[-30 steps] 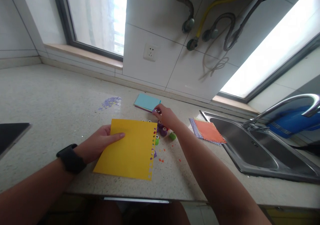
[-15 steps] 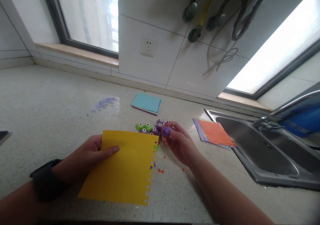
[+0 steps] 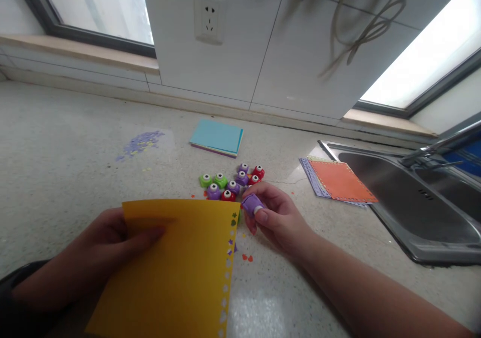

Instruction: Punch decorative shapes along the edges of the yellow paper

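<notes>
My left hand (image 3: 112,248) grips a sheet of yellow paper (image 3: 180,273) by its left side, thumb on top. A column of small punched shapes runs down the sheet's right edge. In my right hand (image 3: 280,215) is a purple craft punch (image 3: 252,205), pinched between thumb and fingers beside the sheet's upper right corner. Whether the paper sits inside the punch's slot I cannot tell. Just beyond the sheet stand several more punches: green ones (image 3: 220,180), purple ones (image 3: 214,191) and red ones (image 3: 258,171). Orange paper cut-outs (image 3: 247,258) lie below my right hand.
A stack of blue paper (image 3: 217,136) lies near the wall. Purple and yellow paper bits (image 3: 141,143) are heaped at the left. Orange and purple punched sheets (image 3: 340,180) rest beside the steel sink (image 3: 398,245) on the right.
The view has tilted down and come closer to the counter. My right hand has turned the purple punch onto its side, still close to the sheet's upper right corner. My left hand keeps its hold.
</notes>
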Demonstrator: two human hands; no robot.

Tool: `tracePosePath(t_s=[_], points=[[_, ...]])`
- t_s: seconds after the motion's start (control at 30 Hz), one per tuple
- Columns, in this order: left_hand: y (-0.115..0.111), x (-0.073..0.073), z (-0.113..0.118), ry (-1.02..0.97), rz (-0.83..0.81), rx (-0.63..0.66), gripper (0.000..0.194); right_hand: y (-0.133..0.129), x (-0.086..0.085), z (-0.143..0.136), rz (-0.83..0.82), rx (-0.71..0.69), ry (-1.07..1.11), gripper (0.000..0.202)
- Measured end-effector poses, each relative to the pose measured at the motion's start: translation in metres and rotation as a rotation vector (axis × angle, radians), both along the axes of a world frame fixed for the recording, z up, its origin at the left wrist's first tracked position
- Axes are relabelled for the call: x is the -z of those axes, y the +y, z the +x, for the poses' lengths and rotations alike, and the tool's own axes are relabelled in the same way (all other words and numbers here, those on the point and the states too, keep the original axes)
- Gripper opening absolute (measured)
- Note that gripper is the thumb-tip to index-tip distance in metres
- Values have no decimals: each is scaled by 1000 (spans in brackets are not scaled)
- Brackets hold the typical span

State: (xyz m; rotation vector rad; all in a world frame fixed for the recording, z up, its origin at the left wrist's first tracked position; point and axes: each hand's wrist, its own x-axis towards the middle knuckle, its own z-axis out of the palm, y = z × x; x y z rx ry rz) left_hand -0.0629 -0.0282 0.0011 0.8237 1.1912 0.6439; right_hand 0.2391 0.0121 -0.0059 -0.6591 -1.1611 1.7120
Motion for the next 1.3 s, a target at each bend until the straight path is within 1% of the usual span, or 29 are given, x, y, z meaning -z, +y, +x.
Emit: tracePosePath(t_s=[0.13,0.23,0.3,0.4,0.5,0.7,0.8,0.87,0.93,1.03,1.1,1.2,1.3], points=[[0,4,-4,40,15,-9,32,-1,0,-2,4,-24,3,38],[0,7,-7,42,20,-1,36,-1,0,-2,17,-34,-11,37],[0,9,-8,32,26,5,38,-2,-2,-2,29,-15,-18,37],[0,10,-8,22,32,2,34,-3,-4,-2,40,13,-25,36],[0,10,-8,22,47,-3,27,-3,-5,-2,43,2,-18,35],[1,12,-9,67,76,4,31,-3,-6,-4,31,-3,-51,35],[1,8,-6,113,84,3,35,-3,-9,-5,17,-6,-86,36],[0,2,-2,147,88,-4,36,-3,-11,-5,-1,2,-111,35],[0,-6,2,185,50,-2,36,-3,-12,-5,-25,13,-126,34],[0,-13,6,161,34,11,37,-4,-11,-7,-61,24,-135,32],[0,-14,6,161,40,14,37,-4,-10,-8,-86,19,-128,30],[1,-10,4,176,44,18,35,-4,-8,-9,-121,0,-102,28],[0,-8,3,147,42,26,33,-3,-9,-10,-151,-7,-79,27]])
